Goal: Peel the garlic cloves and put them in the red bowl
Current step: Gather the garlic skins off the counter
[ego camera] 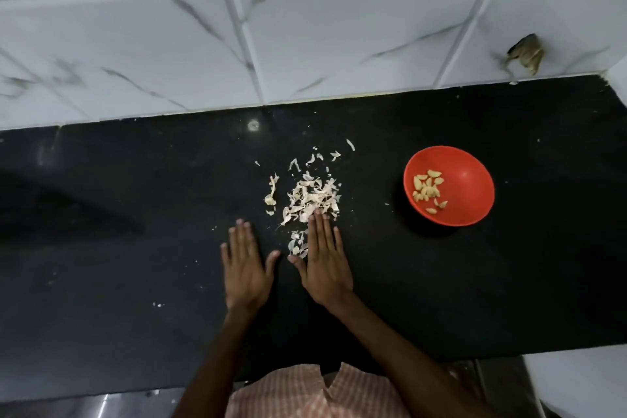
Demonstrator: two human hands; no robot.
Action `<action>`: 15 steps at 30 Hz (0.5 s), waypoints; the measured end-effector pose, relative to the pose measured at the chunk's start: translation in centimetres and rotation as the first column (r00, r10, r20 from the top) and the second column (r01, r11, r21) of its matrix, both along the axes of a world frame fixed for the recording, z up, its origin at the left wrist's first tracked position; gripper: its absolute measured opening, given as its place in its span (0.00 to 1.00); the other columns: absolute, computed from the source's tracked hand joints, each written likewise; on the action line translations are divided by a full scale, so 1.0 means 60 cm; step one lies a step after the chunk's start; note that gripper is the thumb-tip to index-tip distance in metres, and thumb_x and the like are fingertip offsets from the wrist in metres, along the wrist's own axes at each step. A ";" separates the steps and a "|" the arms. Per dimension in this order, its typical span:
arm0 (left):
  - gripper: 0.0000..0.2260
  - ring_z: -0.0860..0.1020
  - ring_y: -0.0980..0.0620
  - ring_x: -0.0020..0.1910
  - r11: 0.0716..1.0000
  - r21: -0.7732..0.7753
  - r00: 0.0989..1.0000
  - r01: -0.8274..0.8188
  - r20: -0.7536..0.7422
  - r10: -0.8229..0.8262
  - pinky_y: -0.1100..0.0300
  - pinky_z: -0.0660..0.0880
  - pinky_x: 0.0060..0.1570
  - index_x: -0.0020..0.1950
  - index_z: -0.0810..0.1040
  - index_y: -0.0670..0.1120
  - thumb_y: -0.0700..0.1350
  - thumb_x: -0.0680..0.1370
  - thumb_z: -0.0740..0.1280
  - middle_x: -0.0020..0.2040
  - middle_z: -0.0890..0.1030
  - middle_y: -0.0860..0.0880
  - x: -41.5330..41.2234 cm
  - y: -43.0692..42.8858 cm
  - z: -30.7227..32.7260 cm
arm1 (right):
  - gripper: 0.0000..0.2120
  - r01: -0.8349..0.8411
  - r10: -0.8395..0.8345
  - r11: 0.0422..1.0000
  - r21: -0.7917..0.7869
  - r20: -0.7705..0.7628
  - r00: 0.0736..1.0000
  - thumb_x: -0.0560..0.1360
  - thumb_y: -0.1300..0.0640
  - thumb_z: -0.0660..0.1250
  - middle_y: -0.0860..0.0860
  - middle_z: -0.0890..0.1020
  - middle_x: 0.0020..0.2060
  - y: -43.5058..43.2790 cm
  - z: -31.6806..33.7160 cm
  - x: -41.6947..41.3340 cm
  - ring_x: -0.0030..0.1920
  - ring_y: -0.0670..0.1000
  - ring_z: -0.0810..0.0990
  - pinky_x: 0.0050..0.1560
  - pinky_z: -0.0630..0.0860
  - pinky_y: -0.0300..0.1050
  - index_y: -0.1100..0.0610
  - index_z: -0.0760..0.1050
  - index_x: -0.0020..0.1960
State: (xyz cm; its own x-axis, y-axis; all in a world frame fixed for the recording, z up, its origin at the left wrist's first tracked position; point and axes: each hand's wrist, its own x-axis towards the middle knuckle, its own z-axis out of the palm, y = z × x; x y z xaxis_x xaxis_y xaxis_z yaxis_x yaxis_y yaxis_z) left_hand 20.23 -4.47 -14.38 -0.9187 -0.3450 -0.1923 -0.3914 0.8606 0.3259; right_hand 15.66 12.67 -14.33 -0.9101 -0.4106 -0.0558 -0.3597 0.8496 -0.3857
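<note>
The black worktop runs the full width below a white tiled wall. My left hand lies flat on it, fingers straight and together, holding nothing. My right hand lies likewise just beside it, also empty, its fingertips touching the near edge of the heap of garlic skins. The red bowl stands upright, well right of the heap. Peeled garlic cloves lie inside it, toward its left side.

black counter | garlic skins | red bowl | left hand | right hand
</note>
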 end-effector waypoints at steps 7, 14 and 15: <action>0.26 0.43 0.60 0.81 0.900 0.404 0.949 0.163 -0.314 -0.031 0.51 0.53 0.79 0.83 0.50 0.51 0.53 0.86 0.53 0.83 0.47 0.59 -0.080 -0.002 0.042 | 0.13 0.300 -0.320 0.696 -0.652 0.092 0.943 0.79 0.68 0.59 0.48 0.81 0.56 0.041 0.019 -0.022 0.59 0.45 0.78 0.64 0.76 0.54 0.54 0.79 0.51; 0.35 0.40 0.54 0.81 0.930 0.216 0.925 0.298 -0.304 -0.226 0.53 0.43 0.80 0.83 0.47 0.46 0.65 0.82 0.46 0.83 0.43 0.51 -0.242 -0.096 0.063 | 0.23 0.367 -0.290 0.761 -0.534 0.226 0.930 0.85 0.47 0.57 0.48 0.62 0.80 0.064 0.029 -0.196 0.80 0.46 0.57 0.79 0.55 0.45 0.55 0.67 0.78; 0.37 0.39 0.53 0.81 0.927 0.184 0.925 0.327 -0.265 -0.274 0.52 0.42 0.80 0.83 0.46 0.46 0.66 0.81 0.44 0.83 0.42 0.51 -0.273 -0.103 0.060 | 0.26 0.368 -0.262 0.789 -0.493 0.272 0.926 0.86 0.47 0.56 0.48 0.56 0.82 0.062 0.031 -0.222 0.81 0.46 0.51 0.80 0.51 0.47 0.55 0.60 0.81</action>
State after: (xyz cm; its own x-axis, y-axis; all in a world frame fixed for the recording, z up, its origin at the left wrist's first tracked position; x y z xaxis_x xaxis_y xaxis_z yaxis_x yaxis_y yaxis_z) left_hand 3.87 -10.64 -10.75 -0.9998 -0.0187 -0.0022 -0.0166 0.8211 0.5705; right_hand 2.34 16.41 -12.50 -0.9890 -0.1166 -0.0914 0.0124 0.5496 -0.8353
